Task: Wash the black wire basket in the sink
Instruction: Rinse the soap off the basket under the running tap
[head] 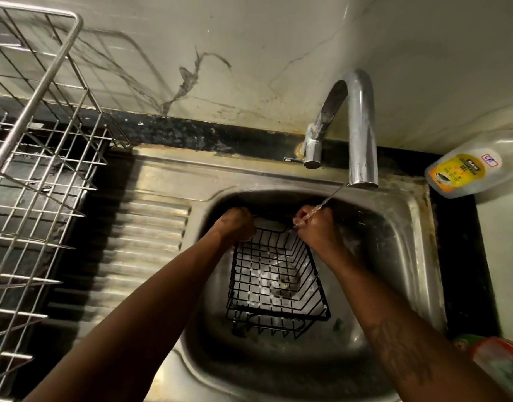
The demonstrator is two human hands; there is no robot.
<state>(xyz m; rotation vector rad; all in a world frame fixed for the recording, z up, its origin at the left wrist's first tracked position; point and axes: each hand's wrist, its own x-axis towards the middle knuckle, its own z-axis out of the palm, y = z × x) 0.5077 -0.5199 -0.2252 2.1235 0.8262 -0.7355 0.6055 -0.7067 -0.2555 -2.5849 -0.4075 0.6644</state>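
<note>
Two hands: both at work, each on the far rim of the black wire basket (275, 274).
Basket position: down in the bowl of the sink (408, 233), open side up, sitting over the drain (281, 285).
Left hand (235, 224): fingers curled into a fist over the far left corner of the rim, clamped on the wire.
Right hand (316, 227): fingers curled round the far right corner of the rim, clamped likewise.
Tools: no sponge or cloth seen in either hand.
Water: a thin stream (327, 200) runs slantwise from the tap (362, 126) onto the back of the right hand and the rim corner under it.
Step in hand: judged to be rinsing, with the basket held under the running tap. White flecks show on the bottom wires, but whether they are suds or droplets cannot be told.
Next move calls for: in my judgement, shifting or turning the basket so the stream reaches the remaining wires, since only one corner is getting water. Wet wire warrants a firm hold with both hands.
Detergent: a dishwash gel bottle (464, 175) lies on the table (455, 256) right of the sink, well apart from the hands.
Surroundings: a steel dish rack (40, 169) stands to the left, beside the draining board (151, 227).
</note>
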